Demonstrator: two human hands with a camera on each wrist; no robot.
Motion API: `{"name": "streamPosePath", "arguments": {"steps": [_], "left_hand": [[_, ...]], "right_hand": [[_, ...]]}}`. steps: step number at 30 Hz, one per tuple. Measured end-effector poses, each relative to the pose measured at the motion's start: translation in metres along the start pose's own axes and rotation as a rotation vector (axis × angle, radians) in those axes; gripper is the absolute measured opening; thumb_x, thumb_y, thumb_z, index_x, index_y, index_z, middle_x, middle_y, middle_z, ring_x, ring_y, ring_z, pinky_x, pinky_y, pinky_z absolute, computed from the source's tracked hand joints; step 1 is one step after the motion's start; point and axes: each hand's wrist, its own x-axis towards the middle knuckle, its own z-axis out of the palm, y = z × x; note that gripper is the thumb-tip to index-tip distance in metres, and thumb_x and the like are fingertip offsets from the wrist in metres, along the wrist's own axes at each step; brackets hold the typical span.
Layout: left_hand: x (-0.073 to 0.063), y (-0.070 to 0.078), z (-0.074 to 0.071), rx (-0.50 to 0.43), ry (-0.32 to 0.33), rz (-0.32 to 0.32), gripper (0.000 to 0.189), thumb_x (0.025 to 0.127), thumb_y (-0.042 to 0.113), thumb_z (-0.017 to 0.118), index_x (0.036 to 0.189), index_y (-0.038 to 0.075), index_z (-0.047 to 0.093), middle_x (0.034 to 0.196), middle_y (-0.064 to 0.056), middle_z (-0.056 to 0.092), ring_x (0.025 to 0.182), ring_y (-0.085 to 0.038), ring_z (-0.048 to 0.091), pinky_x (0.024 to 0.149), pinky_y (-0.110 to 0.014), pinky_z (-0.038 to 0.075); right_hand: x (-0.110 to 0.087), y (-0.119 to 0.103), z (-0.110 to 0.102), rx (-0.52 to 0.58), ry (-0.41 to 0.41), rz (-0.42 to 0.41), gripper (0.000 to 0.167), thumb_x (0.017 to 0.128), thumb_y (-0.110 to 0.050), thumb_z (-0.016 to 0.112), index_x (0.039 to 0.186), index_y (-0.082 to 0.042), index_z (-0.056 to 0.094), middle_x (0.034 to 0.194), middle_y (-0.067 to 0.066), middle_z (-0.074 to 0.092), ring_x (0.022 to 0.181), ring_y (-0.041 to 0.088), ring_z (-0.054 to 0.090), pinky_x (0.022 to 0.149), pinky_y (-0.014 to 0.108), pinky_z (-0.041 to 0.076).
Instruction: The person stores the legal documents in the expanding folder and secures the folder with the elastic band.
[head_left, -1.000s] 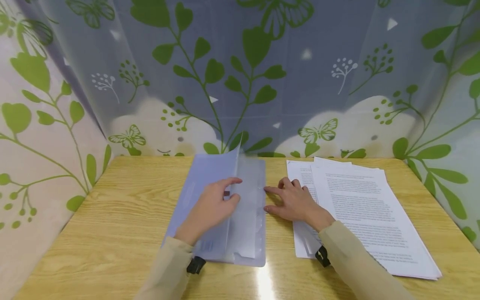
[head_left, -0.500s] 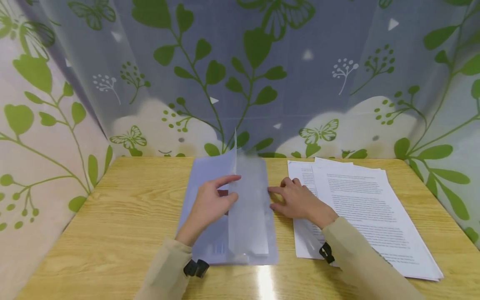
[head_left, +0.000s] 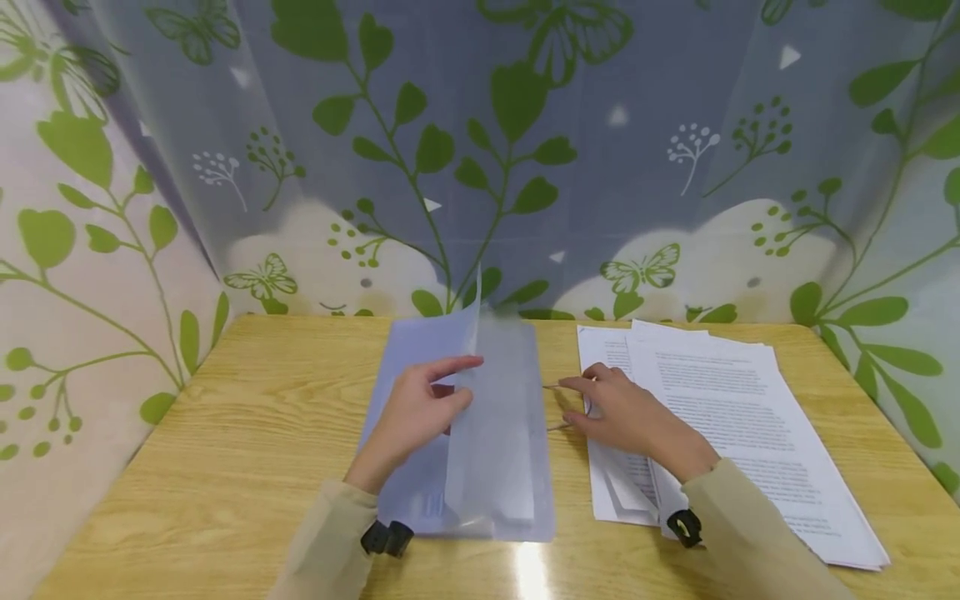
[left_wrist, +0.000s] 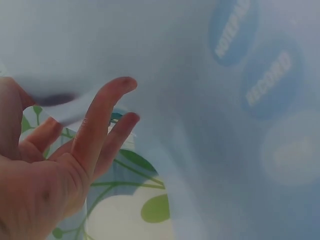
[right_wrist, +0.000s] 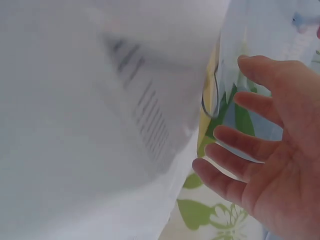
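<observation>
The patterned cloth [head_left: 615, 150] hung behind the far edge of the table [head_left: 240, 417], and presented no evident hazard. On the table, the loose paper stack [head_left: 727, 442] lay toward the right edge, its sheets unevenly squared; a sheet on its left side curled up beneath the right forearm, so a backward drag of that arm could, in this judgement, crease or scatter pages. The bluish folder [head_left: 498, 450] lay open about midway between the far left and far right corners, its far end close to the far edge. A translucent leaf [left_wrist: 210, 150] stood raised from it; whether this was its cover or an inner sheet could not be told. The left hand [head_left: 416, 408] was at the leaf's edge with thumb and index finger spread apart and no firm pinch evident, so a slight slip could let the leaf spring down. The right hand [head_left: 626, 412] had its fingers loosely spread at the folder's right edge, thumb and index tips beside the thin prongs [head_left: 557, 427]; actual contact could not be confirmed. Smallest of all, those prongs were judged the likeliest fault: uneven pushing could bend one or pull it out of line, and the folder might slide, no hand appearing to press it flat.
</observation>
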Motion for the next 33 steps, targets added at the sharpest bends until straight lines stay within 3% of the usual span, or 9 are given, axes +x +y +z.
{"name": "streamPosePath", "arguments": {"steps": [6, 11, 22, 29, 33], "left_hand": [[-0.002, -0.002, 0.001, -0.012, 0.006, -0.013, 0.05, 0.086, 0.007, 0.059, 0.13, 0.026, 0.072, 0.088, -0.002, 0.07, 0.054, -0.011, 0.055, 0.049, -0.026, 0.046], [-0.004, -0.002, 0.001, -0.007, 0.007, -0.014, 0.051, 0.086, 0.007, 0.059, 0.132, 0.028, 0.071, 0.058, 0.004, 0.05, 0.052, -0.01, 0.05, 0.049, -0.026, 0.045], [-0.006, -0.002, 0.0, -0.014, 0.021, -0.013, 0.053, 0.086, 0.006, 0.057, 0.133, 0.027, 0.07, 0.06, 0.004, 0.053, 0.054, -0.011, 0.053, 0.05, -0.027, 0.047], [-0.006, -0.002, 0.0, 0.003, 0.036, -0.017, 0.055, 0.087, 0.006, 0.054, 0.135, 0.027, 0.068, 0.051, 0.008, 0.033, 0.045, -0.011, 0.035, 0.044, -0.023, 0.027], [-0.006, -0.002, 0.0, 0.005, 0.04, -0.015, 0.053, 0.088, 0.007, 0.053, 0.134, 0.029, 0.069, 0.051, 0.009, 0.027, 0.046, -0.011, 0.026, 0.045, -0.024, 0.023]], "right_hand": [[-0.018, 0.01, -0.006, 0.007, 0.091, -0.015, 0.046, 0.096, -0.026, 0.069, 0.138, -0.008, 0.064, 0.126, 0.019, 0.062, 0.113, 0.04, 0.061, 0.083, 0.053, 0.056], [-0.035, 0.02, -0.011, 0.009, 0.13, -0.006, 0.047, 0.096, -0.026, 0.069, 0.139, -0.008, 0.063, 0.125, 0.017, 0.063, 0.111, 0.037, 0.062, 0.082, 0.052, 0.056], [-0.068, 0.046, -0.023, -0.018, 0.214, 0.059, 0.049, 0.094, -0.024, 0.072, 0.139, -0.007, 0.061, 0.123, 0.019, 0.065, 0.111, 0.041, 0.063, 0.087, 0.059, 0.053], [-0.089, 0.067, -0.027, -0.038, 0.308, 0.064, 0.05, 0.091, -0.021, 0.076, 0.136, -0.007, 0.062, 0.118, 0.021, 0.066, 0.104, 0.041, 0.064, 0.083, 0.06, 0.052], [-0.099, 0.077, -0.027, -0.055, 0.363, 0.058, 0.05, 0.087, -0.018, 0.078, 0.134, -0.006, 0.064, 0.114, 0.022, 0.067, 0.101, 0.042, 0.065, 0.08, 0.06, 0.053]]}}
